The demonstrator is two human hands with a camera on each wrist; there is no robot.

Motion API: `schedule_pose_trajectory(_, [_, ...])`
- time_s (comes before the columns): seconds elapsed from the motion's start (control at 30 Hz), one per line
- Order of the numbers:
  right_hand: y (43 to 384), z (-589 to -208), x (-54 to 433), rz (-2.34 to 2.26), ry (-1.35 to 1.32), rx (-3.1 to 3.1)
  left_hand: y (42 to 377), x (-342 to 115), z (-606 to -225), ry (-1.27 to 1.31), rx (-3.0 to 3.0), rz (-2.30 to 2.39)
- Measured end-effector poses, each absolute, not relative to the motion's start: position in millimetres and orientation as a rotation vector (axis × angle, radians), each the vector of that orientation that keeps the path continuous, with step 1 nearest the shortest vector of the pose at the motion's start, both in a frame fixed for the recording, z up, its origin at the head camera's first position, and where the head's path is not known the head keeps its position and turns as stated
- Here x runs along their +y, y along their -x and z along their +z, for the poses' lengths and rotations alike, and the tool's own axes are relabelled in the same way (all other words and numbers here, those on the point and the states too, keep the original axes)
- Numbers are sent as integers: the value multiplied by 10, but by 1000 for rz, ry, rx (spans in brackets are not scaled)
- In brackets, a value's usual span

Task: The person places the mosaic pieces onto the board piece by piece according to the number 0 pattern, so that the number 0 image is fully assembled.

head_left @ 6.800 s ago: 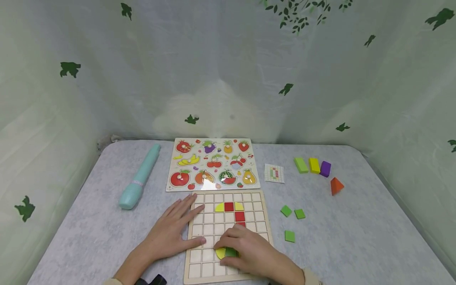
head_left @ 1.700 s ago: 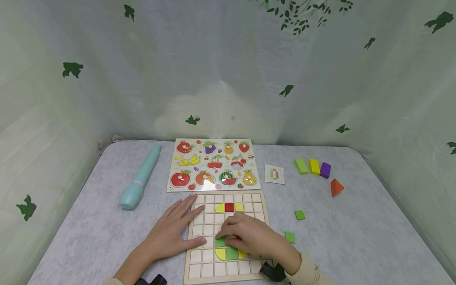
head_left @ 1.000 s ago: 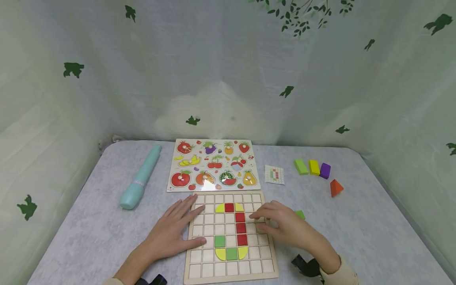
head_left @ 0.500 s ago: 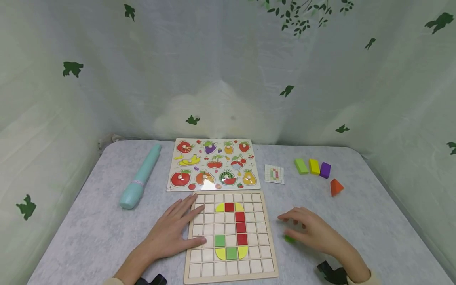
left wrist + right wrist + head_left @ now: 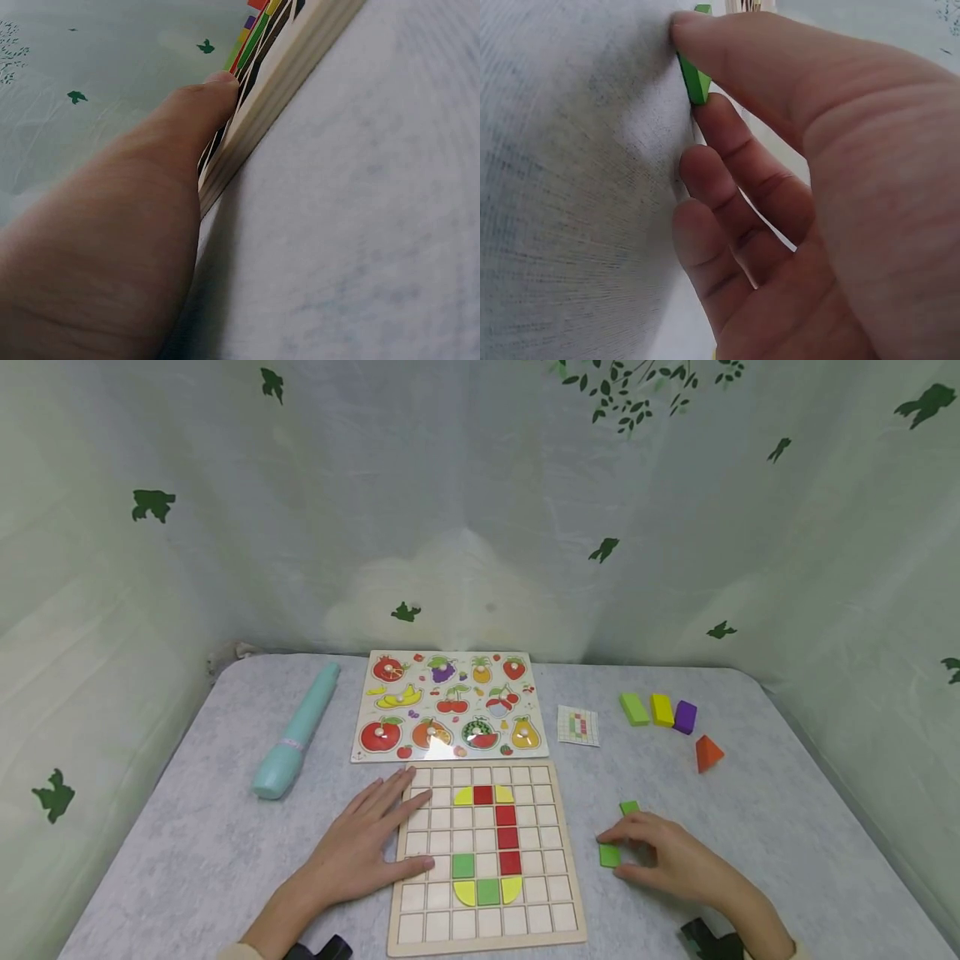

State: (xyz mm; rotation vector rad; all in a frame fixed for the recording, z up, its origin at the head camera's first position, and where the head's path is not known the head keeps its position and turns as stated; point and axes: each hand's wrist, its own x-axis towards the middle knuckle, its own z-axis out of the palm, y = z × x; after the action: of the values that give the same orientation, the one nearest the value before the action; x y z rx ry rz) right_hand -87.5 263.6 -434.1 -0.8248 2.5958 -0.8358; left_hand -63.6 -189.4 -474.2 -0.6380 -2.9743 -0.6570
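My right hand [image 5: 667, 858] is low over the table with thumb and index fingertip at opposite edges of a square green tile [image 5: 610, 856]. In the right wrist view, the thumb partly hides this green tile [image 5: 696, 81]. Another green tile [image 5: 629, 807] lies just beyond the index finger, partly covered. My left hand [image 5: 366, 843] rests spread on the left edge of the wooden grid board [image 5: 411, 930]. Red squares [image 5: 507, 837], green squares [image 5: 487, 892] and yellow quarter-rounds [image 5: 464, 893] form part of a ring in its cells.
Behind the grid board lies a fruit knob puzzle [image 5: 417, 723]. A small pattern card [image 5: 577, 726] sits to its right. Farther right are green [image 5: 633, 709], yellow [image 5: 662, 710] and purple [image 5: 685, 717] blocks and an orange wedge [image 5: 708, 753]. A teal bottle-shaped object [image 5: 294, 735] lies at left.
Green squares and a yellow quarter-round have been set into the board, and one green tile has left the table. My right hand has moved right, off the board; my left stays put.
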Motion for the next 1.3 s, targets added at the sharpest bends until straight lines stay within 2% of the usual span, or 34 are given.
schedule_pose_trajectory(0.4, [908,-4336,2495,-869,925,2667,638,-1891,-4744,626,-2978,-657])
schedule_pose_trajectory(1.3, [1190,-4068,1516,-806,1072,2580,630,-1898,-4743,648,-2958,-645])
